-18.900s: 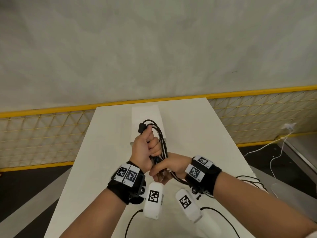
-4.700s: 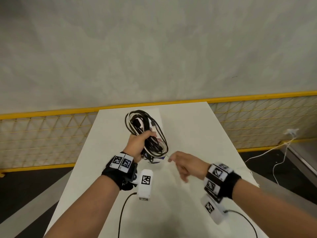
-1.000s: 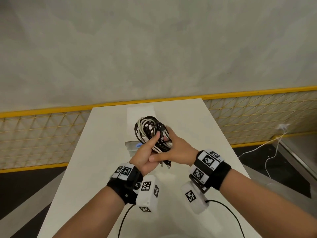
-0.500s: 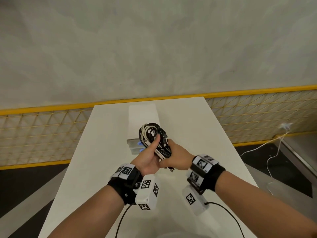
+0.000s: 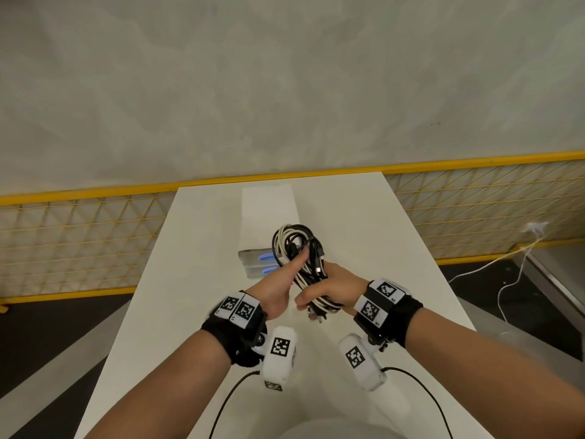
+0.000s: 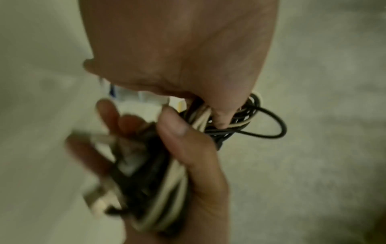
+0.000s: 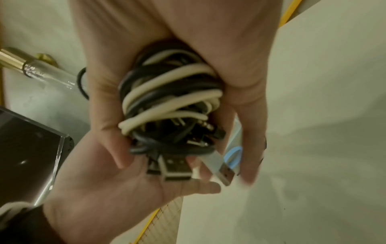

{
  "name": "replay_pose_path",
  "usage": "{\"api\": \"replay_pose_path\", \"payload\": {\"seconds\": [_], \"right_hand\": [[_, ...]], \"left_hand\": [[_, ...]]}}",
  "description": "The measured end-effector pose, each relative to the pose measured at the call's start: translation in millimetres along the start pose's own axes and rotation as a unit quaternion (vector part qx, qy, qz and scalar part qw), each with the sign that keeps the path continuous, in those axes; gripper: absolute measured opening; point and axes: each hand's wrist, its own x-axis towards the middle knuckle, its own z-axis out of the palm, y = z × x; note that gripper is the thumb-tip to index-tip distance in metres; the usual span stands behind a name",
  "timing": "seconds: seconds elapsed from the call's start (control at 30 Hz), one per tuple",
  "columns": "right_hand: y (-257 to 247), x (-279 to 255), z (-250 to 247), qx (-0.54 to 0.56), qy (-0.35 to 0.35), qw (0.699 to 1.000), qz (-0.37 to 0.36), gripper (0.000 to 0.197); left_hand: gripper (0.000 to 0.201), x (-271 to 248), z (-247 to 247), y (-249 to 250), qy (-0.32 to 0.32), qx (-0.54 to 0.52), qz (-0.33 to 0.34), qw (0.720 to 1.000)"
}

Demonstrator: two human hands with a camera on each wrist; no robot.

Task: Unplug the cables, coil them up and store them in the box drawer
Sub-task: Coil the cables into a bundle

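Observation:
A coiled bundle of black and white cables (image 5: pixel 299 255) hangs above the white table (image 5: pixel 364 248), in front of the box drawer. My right hand (image 5: pixel 329 288) grips the lower part of the cable bundle (image 7: pixel 167 99), fingers and thumb curled round it. My left hand (image 5: pixel 277 285) is alongside, thumb upright against the coil. Its palm (image 7: pixel 117 194) and straight fingers lie under the loose USB plugs (image 7: pixel 175 168). The white box (image 5: pixel 267 204) stands behind, and its two clear drawers with blue handles (image 5: pixel 265 258) face me.
A yellow mesh fence (image 5: pixel 79 242) runs behind the table on both sides. A white cable (image 5: pixel 512 267) trails on the dark floor at right. Black leads (image 5: pixel 421 384) from the wrist cameras cross the table's near end. The right wrist view shows a dark clear-edged panel (image 7: pixel 27 148).
Seconds ago my left hand alone held the bundle. The right hand has since closed round its lower part, and the left hand's fingers have opened out beneath the plugs.

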Motion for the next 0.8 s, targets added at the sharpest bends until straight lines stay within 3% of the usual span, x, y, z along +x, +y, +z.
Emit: {"api": "replay_pose_path", "payload": {"seconds": [0.07,0.17,0.2,0.27,0.33,0.4,0.57,0.67,0.8], "right_hand": [[-1,-4,-3,0.009,-0.007,0.999,0.038,0.029],[-6,-10,-3,-0.022,-0.041,0.996,0.072,0.028],[-8,-12,-1,-0.031,-0.053,0.995,0.077,0.029],[-12,-11,2,-0.055,-0.050,0.995,0.066,0.035],[-16,-8,5,-0.086,-0.027,0.995,0.041,0.038],[-17,-5,7,-0.112,-0.011,0.993,0.021,0.034],[-5,1,8,-0.154,-0.008,0.988,-0.020,0.043],[7,3,12,-0.135,0.006,0.990,-0.032,0.029],[17,6,18,-0.115,0.040,0.992,-0.032,0.024]], "left_hand": [[0.046,-4,-5,8,-0.002,0.035,0.048,0.998],[0.083,-5,-20,25,-0.006,-0.056,0.123,0.991],[0.084,-5,-21,32,-0.012,-0.070,0.143,0.987],[0.066,-6,-17,42,-0.018,-0.064,0.175,0.982],[0.034,-8,-10,48,0.013,-0.069,0.191,0.979],[0.012,-8,-7,49,0.052,-0.104,0.190,0.975],[0.020,-2,-9,41,0.110,-0.124,0.159,0.973],[0.027,-1,-3,37,0.171,-0.118,0.147,0.967],[0.031,4,2,35,0.239,-0.132,0.149,0.951]]}}
